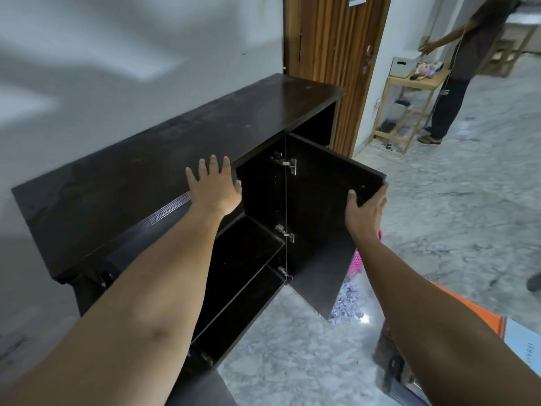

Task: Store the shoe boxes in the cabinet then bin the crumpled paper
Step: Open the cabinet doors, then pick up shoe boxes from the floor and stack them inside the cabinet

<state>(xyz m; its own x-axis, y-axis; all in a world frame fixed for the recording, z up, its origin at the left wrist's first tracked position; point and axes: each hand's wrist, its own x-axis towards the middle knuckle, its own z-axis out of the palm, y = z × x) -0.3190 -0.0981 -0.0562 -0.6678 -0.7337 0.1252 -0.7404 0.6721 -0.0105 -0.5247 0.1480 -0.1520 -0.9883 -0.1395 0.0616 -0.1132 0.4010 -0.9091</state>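
Observation:
A dark brown cabinet (146, 177) stands against the grey wall. Its right door (322, 218) is swung open, and bare dark shelves (248, 259) show inside. My left hand (215, 186) rests flat on the cabinet top's front edge, fingers spread. My right hand (367, 210) grips the open door's top outer corner, thumb on the inner face. Shoe boxes lie at the lower right behind my right arm: an orange one (474, 313) and a pale blue one (524, 344). Crumpled paper (348, 303) lies on the floor behind the door.
A pink basket (355, 263) stands on the marble floor behind the open door. Another person (465, 54) stands at the back right by a wooden rack (409, 106). A wooden room door (333, 54) is beyond the cabinet. A dark box (389, 361) sits at the lower right.

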